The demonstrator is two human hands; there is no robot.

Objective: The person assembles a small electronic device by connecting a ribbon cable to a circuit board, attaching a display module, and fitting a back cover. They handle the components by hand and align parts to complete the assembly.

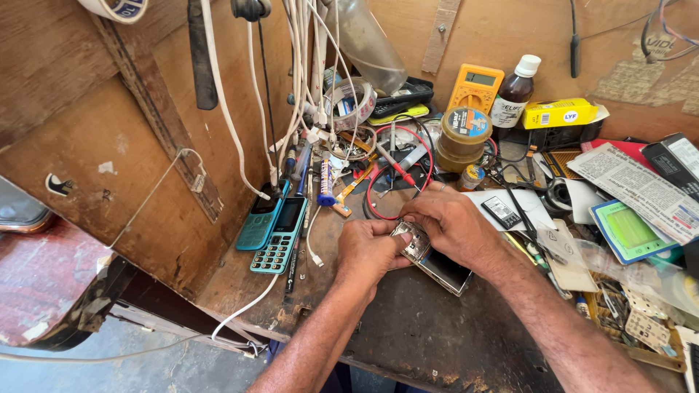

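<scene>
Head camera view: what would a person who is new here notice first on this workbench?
First, the two hands at the centre: the left hand and right hand together hold a small opened device over a dark phone. To their left, two turquoise keypad phones lie beside hanging white cables. Behind the hands, a yellow multimeter and a brown bottle stand against the wooden wall.

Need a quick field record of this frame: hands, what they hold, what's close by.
left hand: grips the opened phone from the left, thumb on top
right hand: fingertips press on the phone's upper end
phone: lies on the workbench, insides showing
nearby left: two teal keypad phones leaning on the wooden wall
nearby behind: red wire, yellow meter, brown bottle
</scene>
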